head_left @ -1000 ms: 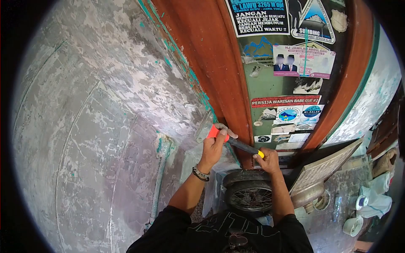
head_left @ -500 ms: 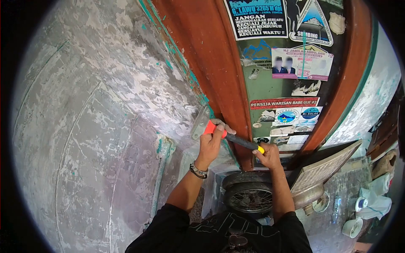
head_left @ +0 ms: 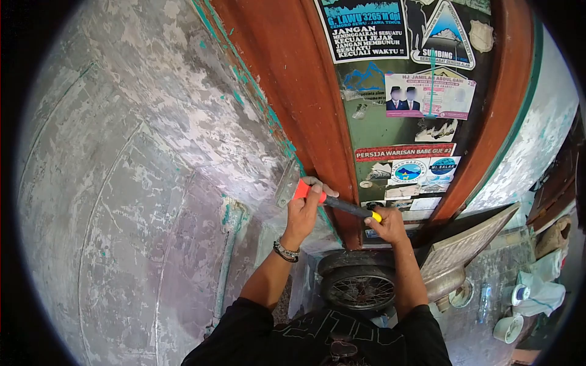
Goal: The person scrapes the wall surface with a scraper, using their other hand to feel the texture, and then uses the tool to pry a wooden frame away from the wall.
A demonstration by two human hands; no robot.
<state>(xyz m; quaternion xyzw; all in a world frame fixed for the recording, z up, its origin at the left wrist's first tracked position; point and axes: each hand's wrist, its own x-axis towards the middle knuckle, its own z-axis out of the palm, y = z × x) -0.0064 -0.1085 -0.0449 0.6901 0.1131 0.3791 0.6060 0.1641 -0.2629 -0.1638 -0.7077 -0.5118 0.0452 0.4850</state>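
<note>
A long-handled scraper [head_left: 345, 205] with a black shaft, a red neck and a yellow end lies across the front of the red-brown door frame [head_left: 299, 91]. Its wide metal blade [head_left: 286, 183] is against the patchy wall beside the frame's green-flecked edge. My left hand [head_left: 305, 210], with bracelets at the wrist, is closed round the red neck near the blade. The yellow end of the handle is in my closed right hand [head_left: 387, 224]. Behind the handle is a green door [head_left: 372, 131] covered with stickers.
Scraped grey wall [head_left: 122, 232] fills the left side, with a pipe [head_left: 227, 268] running down it. Below the door stand spoked wheels [head_left: 360, 287]. On the right are a leaning woven panel [head_left: 464, 241], a plastic bottle [head_left: 485, 299], a white bag [head_left: 543, 293] and a tape roll [head_left: 508, 329].
The view has shifted slightly, so the door and stickers appear a little further left and lower. Both hands keep their hold on the scraper, whose blade stays at the wall beside the frame.
</note>
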